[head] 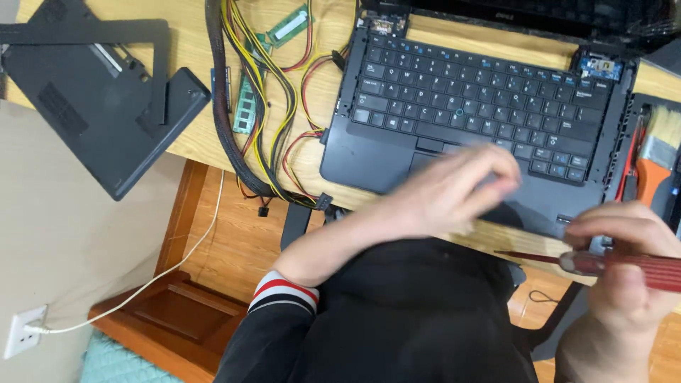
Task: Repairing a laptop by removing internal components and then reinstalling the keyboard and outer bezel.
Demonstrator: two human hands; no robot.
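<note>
The right hand (624, 248) was clamped around one red-handled screwdriver (624, 266) beside one open laptop (468, 106); the left hand (454, 188), blurred, fingers loosely spread, rested on its palmrest.

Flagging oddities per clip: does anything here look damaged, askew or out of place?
Yes. The laptop is partly dismantled: trim gone at its top corners, a bare blue board showing. Its bottom cover lies apart at left, and loose memory sticks sit among tangled cables.
</note>
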